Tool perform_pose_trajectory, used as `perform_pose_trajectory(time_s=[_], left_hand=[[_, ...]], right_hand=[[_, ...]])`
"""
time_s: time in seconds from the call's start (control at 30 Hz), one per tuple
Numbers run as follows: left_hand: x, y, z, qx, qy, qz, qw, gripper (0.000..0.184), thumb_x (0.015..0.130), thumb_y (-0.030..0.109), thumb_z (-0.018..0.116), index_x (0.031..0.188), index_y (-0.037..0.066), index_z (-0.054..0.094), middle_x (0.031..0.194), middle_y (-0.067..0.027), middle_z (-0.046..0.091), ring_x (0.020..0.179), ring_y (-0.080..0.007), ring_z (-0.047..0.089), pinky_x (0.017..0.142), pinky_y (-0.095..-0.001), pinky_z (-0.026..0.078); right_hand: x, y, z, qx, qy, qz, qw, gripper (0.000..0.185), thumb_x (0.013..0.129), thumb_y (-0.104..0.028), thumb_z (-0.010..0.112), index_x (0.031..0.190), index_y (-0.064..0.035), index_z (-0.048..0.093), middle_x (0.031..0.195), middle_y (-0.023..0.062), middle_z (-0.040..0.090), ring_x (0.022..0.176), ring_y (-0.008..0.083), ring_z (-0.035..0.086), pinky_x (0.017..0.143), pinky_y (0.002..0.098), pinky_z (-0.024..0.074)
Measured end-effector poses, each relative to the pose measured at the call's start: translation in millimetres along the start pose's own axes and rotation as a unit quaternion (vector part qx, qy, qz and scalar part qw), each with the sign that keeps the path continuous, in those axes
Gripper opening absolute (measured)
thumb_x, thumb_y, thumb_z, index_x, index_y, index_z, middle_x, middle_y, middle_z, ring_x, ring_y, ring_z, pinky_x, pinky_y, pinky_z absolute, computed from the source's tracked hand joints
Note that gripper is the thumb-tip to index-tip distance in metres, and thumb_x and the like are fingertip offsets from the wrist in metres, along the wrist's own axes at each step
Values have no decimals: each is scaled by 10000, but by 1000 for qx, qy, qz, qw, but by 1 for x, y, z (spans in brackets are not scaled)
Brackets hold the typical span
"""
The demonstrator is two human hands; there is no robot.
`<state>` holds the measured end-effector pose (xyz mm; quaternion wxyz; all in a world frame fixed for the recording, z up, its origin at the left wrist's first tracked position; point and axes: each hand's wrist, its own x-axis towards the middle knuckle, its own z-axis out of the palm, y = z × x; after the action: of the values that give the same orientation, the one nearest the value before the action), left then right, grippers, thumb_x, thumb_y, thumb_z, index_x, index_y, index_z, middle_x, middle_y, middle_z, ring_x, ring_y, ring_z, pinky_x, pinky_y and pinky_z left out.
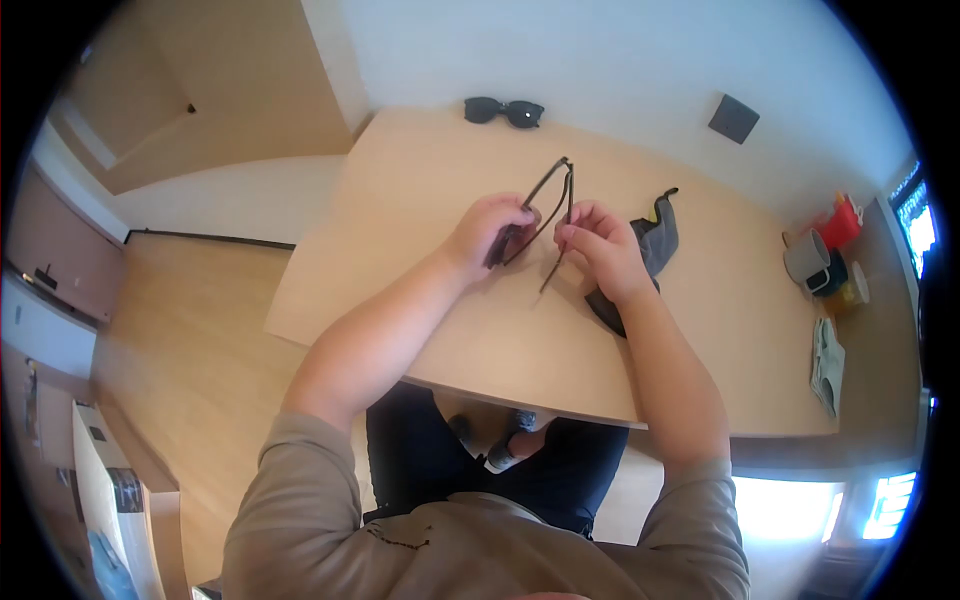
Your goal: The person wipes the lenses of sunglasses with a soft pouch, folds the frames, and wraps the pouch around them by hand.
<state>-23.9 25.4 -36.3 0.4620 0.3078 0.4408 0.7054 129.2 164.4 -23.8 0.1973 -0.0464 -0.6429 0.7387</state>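
Both of my hands are on a pair of dark-framed glasses (503, 243), held up over the wooden table (450, 340). My left hand (488, 232) is closed around the lens side, and its fingers hide part of the frame. Thumb and fingers of my right hand (606, 250) pinch a thin temple arm, which points down toward the tabletop. Whether the lenses are tinted I cannot tell. Partly behind my right wrist lies a soft grey and black item (657, 242) with a bit of yellow, its kind unclear.
Black sunglasses (504, 112) rest at the table's back edge by the wall. Along the right side stand a grey mug (806, 257), a red container (840, 222) and a folded paper or cloth (827, 366). A dark square plate (734, 119) is on the wall.
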Motion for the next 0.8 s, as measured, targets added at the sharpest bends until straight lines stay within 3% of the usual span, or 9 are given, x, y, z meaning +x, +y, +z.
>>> perform_pose_trajectory(time_s=[0.1, 0.2, 0.3, 0.33, 0.43, 0.53, 0.63, 0.8], left_hand=[[1, 0, -2, -33, -10, -24, 999, 172, 831, 178, 546, 896, 20, 569, 806, -90, 579, 704, -188, 569, 666, -331, 502], [-1, 4, -1, -61, -21, -44, 997, 159, 859, 203, 542, 905, 52, 538, 856, -89, 582, 730, -216, 578, 684, -353, 507], [0, 4, -3, -83, -12, -51, 995, 152, 861, 206, 534, 886, 56, 531, 845, -92, 575, 736, -225, 578, 696, -354, 502], [0, 4, -3, -91, -32, -42, 994, 129, 860, 230, 568, 837, 105, 553, 817, -67, 621, 725, -173, 585, 624, -312, 479], [1, 3, -4, -97, -44, -30, 994, 150, 875, 252, 569, 839, 107, 555, 832, -89, 635, 743, -189, 600, 668, -321, 492], [-1, 2, -1, -113, -47, -36, 992, 189, 891, 287, 570, 838, 106, 556, 826, -112, 644, 758, -210, 617, 708, -333, 500], [-4, 5, -1, -103, -68, -62, 990, 242, 916, 337, 516, 875, 100, 546, 853, -119, 614, 804, -227, 599, 774, -338, 492], [-4, 6, -1, -120, -59, -66, 989, 260, 912, 355, 543, 823, 111, 551, 799, -136, 651, 719, -249, 637, 703, -360, 524]], right_hand=[[-3, -4, -5, 82, 18, 12, 996, 85, 894, -26, 562, 972, -45, 535, 823, 43, 594, 768, 156, 565, 717, 281, 446], [-1, -5, -15, 121, 33, 1, 992, 180, 901, -29, 554, 1078, -17, 524, 794, 49, 584, 745, 155, 554, 710, 280, 450], [-1, -10, -21, 163, 66, -1, 984, 222, 917, -42, 546, 1135, -23, 510, 788, 53, 585, 726, 152, 542, 704, 295, 446], [-1, -11, -22, 181, 78, 1, 980, 236, 924, -49, 546, 1156, -27, 505, 787, 55, 586, 720, 152, 539, 704, 301, 445], [0, -11, -30, 277, 46, -28, 959, 223, 948, -81, 552, 1167, -51, 527, 802, 62, 588, 737, 156, 541, 721, 314, 448], [0, -10, -32, 339, -4, -81, 937, 182, 977, -124, 529, 1151, -79, 555, 885, 97, 626, 793, 172, 565, 754, 324, 460], [-1, -11, -27, 318, 20, -90, 944, 169, 1002, -158, 479, 1123, -91, 575, 997, 135, 651, 852, 199, 578, 785, 337, 469], [0, -10, -28, 329, 4, -70, 942, 210, 1012, -217, 441, 1107, -96, 584, 1099, 158, 658, 877, 226, 586, 815, 369, 470]])
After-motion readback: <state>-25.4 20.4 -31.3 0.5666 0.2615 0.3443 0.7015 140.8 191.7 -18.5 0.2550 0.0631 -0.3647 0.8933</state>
